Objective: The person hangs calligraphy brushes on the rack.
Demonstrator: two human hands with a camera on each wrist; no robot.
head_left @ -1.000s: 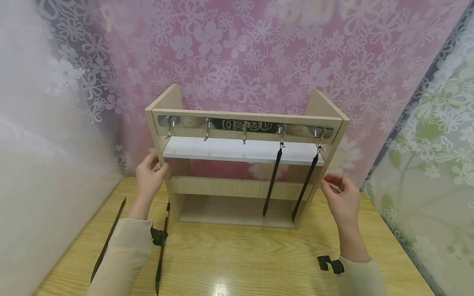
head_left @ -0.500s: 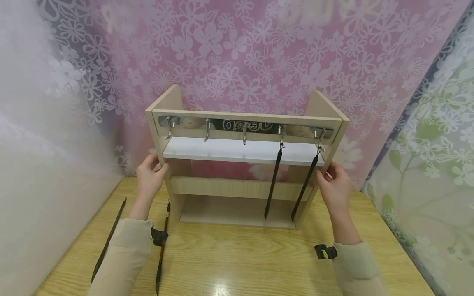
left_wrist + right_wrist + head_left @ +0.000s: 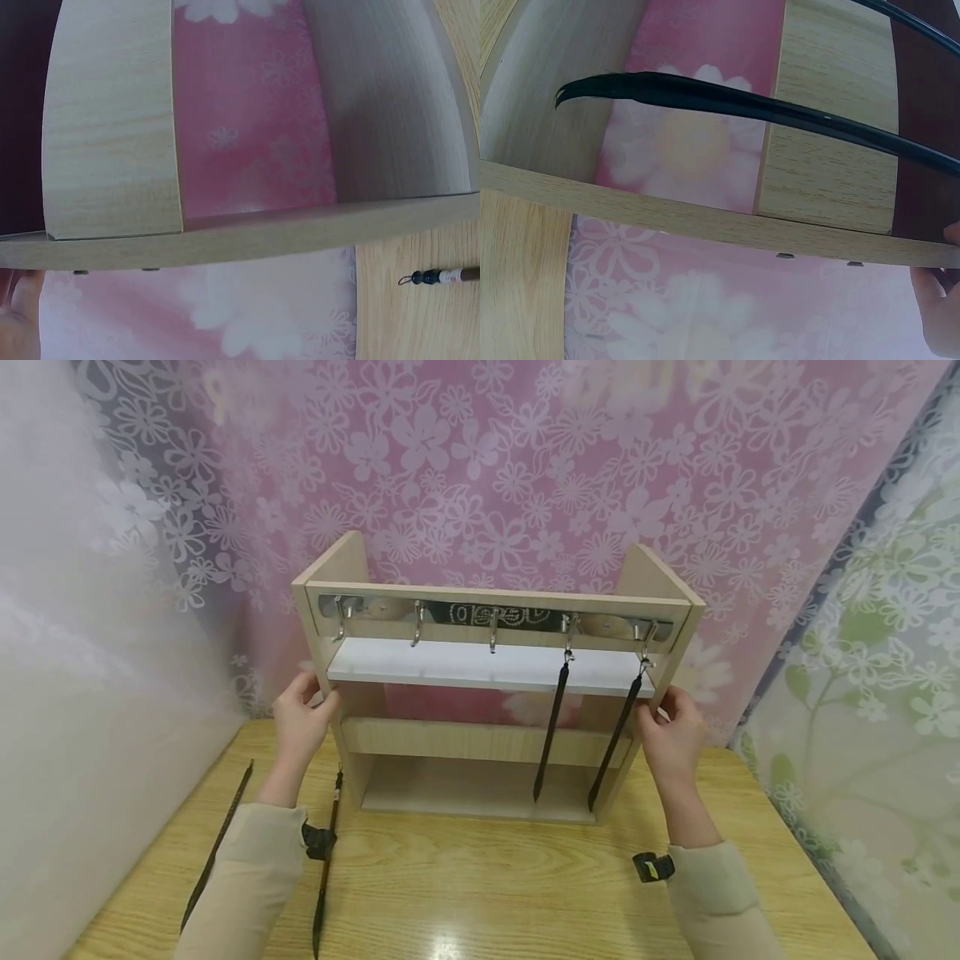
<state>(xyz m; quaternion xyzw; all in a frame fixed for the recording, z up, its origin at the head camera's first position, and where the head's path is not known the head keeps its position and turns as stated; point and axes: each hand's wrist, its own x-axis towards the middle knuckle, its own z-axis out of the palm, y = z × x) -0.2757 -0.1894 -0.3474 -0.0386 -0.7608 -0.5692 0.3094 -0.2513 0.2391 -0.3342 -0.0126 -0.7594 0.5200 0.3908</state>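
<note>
A light wooden desk rack (image 3: 480,739) stands upright on the table, with a white shelf (image 3: 480,664) and a metal hook strip (image 3: 495,617). My left hand (image 3: 298,718) grips the rack's left side panel; only part of it shows in the left wrist view. The right side panel is pinched between the thumb and fingers of my right hand (image 3: 671,735). From the rightmost hook hangs one dark calligraphy brush (image 3: 618,735), tip down, close to my right hand. Another calligraphy brush (image 3: 552,727) hangs from the neighbouring hook. The remaining hooks carry nothing.
Two more brushes lie on the table at left: one brush (image 3: 217,847) beyond my left forearm, another brush (image 3: 325,885) under the black wrist camera (image 3: 318,842). A pink flowered curtain (image 3: 480,468) stands close behind the rack, with pale sheets on both sides.
My right hand has moved left and taken hold of the rack's right side panel. The left hand keeps its grip on the left panel. The hanging brushes swing slightly.
</note>
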